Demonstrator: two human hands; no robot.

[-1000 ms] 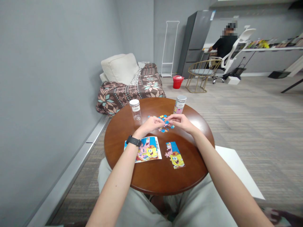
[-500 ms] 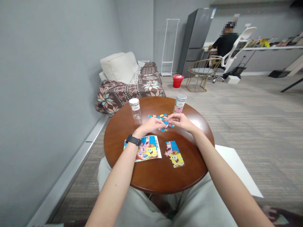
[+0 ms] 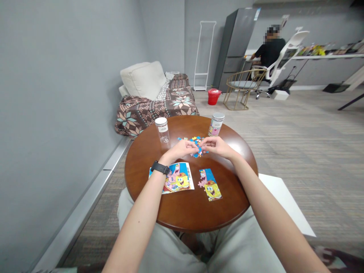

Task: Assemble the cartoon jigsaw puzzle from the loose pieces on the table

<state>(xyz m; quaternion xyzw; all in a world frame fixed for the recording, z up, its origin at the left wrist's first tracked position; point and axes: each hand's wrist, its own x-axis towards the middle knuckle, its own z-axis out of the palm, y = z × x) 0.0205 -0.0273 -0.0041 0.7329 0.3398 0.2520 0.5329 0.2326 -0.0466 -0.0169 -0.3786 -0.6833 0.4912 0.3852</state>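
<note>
Both hands meet over a loose pile of small jigsaw pieces (image 3: pixel 195 154) on the round brown table (image 3: pixel 182 216). My left hand (image 3: pixel 183 149), with a black watch on the wrist, reaches in from the left, its fingers closed at a blue jigsaw piece (image 3: pixel 200 149). From the right, my right hand (image 3: pixel 216 146) bends its fingers in a pinch at the same spot; the fingertips partly hide the piece. Nearer me lies a joined section of puzzle (image 3: pixel 210 185) with yellow and pink cartoon figures. A printed picture sheet (image 3: pixel 182 180) lies partly under my left forearm.
A clear jar with a white lid (image 3: pixel 163 131) stands at the table's back left. A silver-lidded canister (image 3: pixel 216 125) stands at the back right. Beyond are a covered sofa (image 3: pixel 159 108), a red bin (image 3: pixel 213 97), a gold-framed chair (image 3: pixel 241 85) and a seated person (image 3: pixel 271 51).
My right hand's fingertips have shifted slightly left and closer to my left hand over the pile. The left hand, joined section and picture sheet stay in place.
</note>
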